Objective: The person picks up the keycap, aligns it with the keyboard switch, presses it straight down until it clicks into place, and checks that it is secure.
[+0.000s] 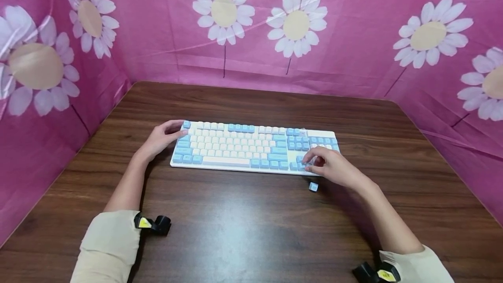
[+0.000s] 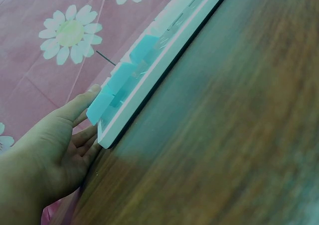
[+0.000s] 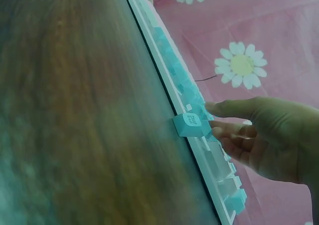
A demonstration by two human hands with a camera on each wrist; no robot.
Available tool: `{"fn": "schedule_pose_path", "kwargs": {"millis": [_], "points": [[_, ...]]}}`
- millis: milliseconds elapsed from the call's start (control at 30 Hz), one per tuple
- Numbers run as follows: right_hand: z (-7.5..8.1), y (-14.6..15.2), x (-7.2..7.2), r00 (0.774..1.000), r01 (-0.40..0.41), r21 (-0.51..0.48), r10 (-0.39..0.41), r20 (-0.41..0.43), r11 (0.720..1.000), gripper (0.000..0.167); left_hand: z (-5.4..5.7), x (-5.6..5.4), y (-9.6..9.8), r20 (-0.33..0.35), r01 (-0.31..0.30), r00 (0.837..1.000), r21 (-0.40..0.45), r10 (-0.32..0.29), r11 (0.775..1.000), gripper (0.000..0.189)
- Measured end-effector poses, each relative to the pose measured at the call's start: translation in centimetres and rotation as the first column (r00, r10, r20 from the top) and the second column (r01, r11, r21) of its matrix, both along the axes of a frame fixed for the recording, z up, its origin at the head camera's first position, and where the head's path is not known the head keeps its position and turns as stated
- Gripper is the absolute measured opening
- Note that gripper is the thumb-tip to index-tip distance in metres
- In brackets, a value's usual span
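Observation:
A white and light-blue keyboard lies on the dark wooden table. At its left end my left hand holds it, the thumb over the corner keys and the other fingers at the back and side edge. Near the right end my right hand has thumb and index finger bent down around a blue keycap by the arrow keys; the fingers partly hide it. One loose blue keycap with dark lettering sits on the table just in front of the keyboard, close below the right hand.
Pink cloth printed with large white daisies hangs around the back and sides of the table. Black wrist cameras are strapped over both light sleeves. Pale gaps without blue caps show around the keyboard's right part.

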State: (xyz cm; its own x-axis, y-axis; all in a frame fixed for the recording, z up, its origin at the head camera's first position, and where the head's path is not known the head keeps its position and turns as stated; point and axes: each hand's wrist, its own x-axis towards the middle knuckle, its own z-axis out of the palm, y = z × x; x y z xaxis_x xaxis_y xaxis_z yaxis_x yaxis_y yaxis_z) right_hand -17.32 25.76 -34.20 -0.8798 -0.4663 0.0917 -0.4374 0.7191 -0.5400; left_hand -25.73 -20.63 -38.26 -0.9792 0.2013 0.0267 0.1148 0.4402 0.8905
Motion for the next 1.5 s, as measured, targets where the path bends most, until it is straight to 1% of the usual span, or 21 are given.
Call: {"fn": "schedule_pose_path", "kwargs": {"millis": [133,233,433,533,700,833,933,1000,1200,1267,1400,1467,1500], "points": [[0.3,0.1,0.3,0.999,0.011,-0.010,-0.011,-0.034,1.000,0.012,0.0,0.0,0.1,-0.002,0.002,1.000,-0.003,-0.002,1.000,0.064],[0.4,0.2,0.6,0.998,-0.002,-0.019,0.001,-0.059,1.000,0.011,0.0,0.0,0.1,-0.002,0.005,1.000,-0.002,-0.005,1.000,0.064],[0.5,0.7,1.6,0.996,-0.020,0.006,0.020,-0.083,1.000,0.013,0.0,0.0,0.0,0.000,0.001,1.000,0.003,-0.001,1.000,0.063],[0.6,0.9,2.2,0.997,-0.041,0.014,0.042,-0.072,0.999,0.012,0.0,0.0,0.0,0.000,0.000,1.000,0.006,0.000,1.000,0.063],[0.4,1.2,2.8,0.996,-0.082,0.035,0.083,-0.013,0.996,0.010,0.0,0.0,0.0,-0.002,0.000,1.000,0.004,0.000,1.000,0.064],[0.1,1.3,2.9,0.996,-0.082,0.079,0.080,0.031,0.994,0.012,0.0,0.0,0.0,-0.002,-0.002,1.000,0.005,0.002,1.000,0.064],[-0.2,1.3,2.8,0.995,-0.090,0.112,0.086,0.041,0.990,0.015,0.0,0.0,0.0,-0.004,-0.003,1.000,0.007,0.003,1.000,0.064],[-0.4,1.3,2.8,0.993,-0.112,0.116,0.108,0.040,0.987,0.016,0.1,0.0,0.1,-0.005,-0.002,1.000,0.008,0.002,1.000,0.063],[-0.9,1.3,2.7,0.986,-0.164,0.089,0.160,0.048,0.982,0.017,0.2,0.1,0.1,0.003,0.000,1.000,0.008,0.000,1.000,0.061],[-0.9,1.2,2.7,0.985,-0.168,0.083,0.163,0.057,0.982,0.017,0.4,0.2,0.2,0.012,0.004,1.000,0.011,-0.004,1.000,0.061],[-0.9,1.1,2.7,0.985,-0.163,0.086,0.156,0.079,0.983,0.016,2.2,1.5,1.0,0.024,0.009,1.000,0.023,-0.009,1.000,0.056],[-0.8,1.1,2.6,0.985,-0.158,0.092,0.151,0.085,0.983,0.016,2.8,1.9,1.3,0.031,0.008,0.999,0.028,-0.009,1.000,0.054],[-0.8,1.1,2.6,0.985,-0.160,0.091,0.152,0.085,0.983,0.016,2.9,1.9,1.3,0.029,0.008,1.000,0.031,-0.009,0.999,0.054]]}}
